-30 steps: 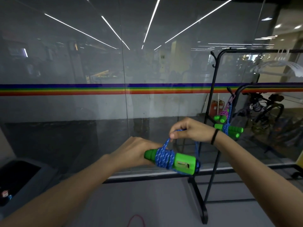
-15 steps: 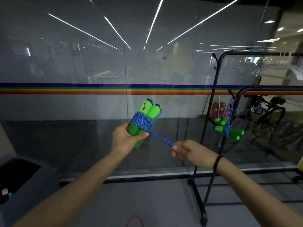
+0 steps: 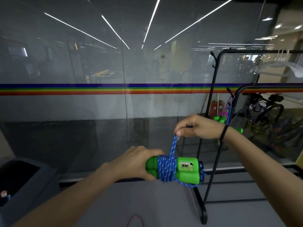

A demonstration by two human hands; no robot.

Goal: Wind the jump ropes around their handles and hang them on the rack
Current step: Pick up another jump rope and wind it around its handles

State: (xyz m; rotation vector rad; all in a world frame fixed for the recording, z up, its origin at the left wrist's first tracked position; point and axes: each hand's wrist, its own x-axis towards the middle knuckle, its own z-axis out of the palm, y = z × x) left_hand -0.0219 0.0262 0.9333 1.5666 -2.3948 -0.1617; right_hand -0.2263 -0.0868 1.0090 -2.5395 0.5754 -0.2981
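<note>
left hand (image 3: 136, 163) grips the left end of the paired green handles (image 3: 185, 169), held level in front of the glass wall (image 3: 65, 112). blue rope (image 3: 165, 169) is coiled around the middle of the handles. right hand (image 3: 196, 126) sits above, thumb and fingers pinching a doubled strand rising from the coil. black rack (image 3: 213, 99) stands to the right; wound ropes (image 3: 226, 118) hang from its lower hook.

Green handles (image 3: 186, 169) horizontal, side by side, wrapped midway in blue rope (image 3: 165, 169).
</note>
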